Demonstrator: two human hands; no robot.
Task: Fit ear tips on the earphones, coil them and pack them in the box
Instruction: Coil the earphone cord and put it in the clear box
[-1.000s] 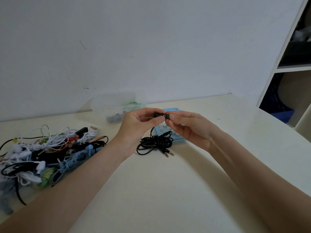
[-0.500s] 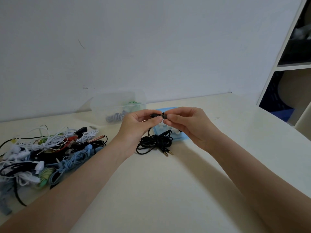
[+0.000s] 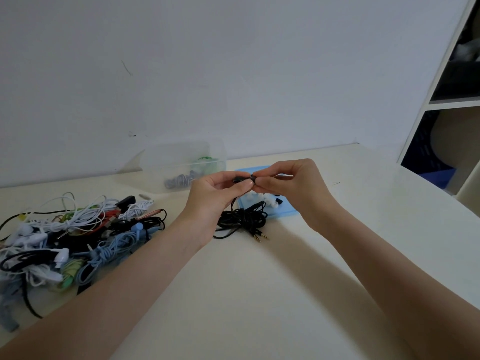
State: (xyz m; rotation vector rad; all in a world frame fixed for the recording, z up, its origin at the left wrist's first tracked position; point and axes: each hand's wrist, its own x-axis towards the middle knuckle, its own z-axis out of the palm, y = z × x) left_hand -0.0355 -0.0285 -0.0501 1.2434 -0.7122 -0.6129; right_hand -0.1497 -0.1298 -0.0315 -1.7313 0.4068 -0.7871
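Observation:
My left hand (image 3: 217, 197) pinches a black earbud (image 3: 238, 180) between thumb and fingers, raised above the table. My right hand (image 3: 289, 184) meets it from the right and pinches a small black ear tip (image 3: 252, 177) against the bud. The earphones' black cable (image 3: 242, 219) hangs down into a loose tangle on the table, with two gold plugs (image 3: 261, 236) at its near side. Behind the hands lies a blue tray (image 3: 281, 213) with white and black ear tips. A clear plastic box (image 3: 181, 165) stands at the back, holding coiled earphones.
A heap of tangled earphones (image 3: 67, 235) in white, blue, black, red and green covers the table's left side. A white shelf unit (image 3: 452, 100) stands at the right. The wall runs along the table's far edge.
Both hands rose a little and stayed together at the earbud. The right hand's fingers shifted from a flatter grip to a fingertip pinch at the bud's end.

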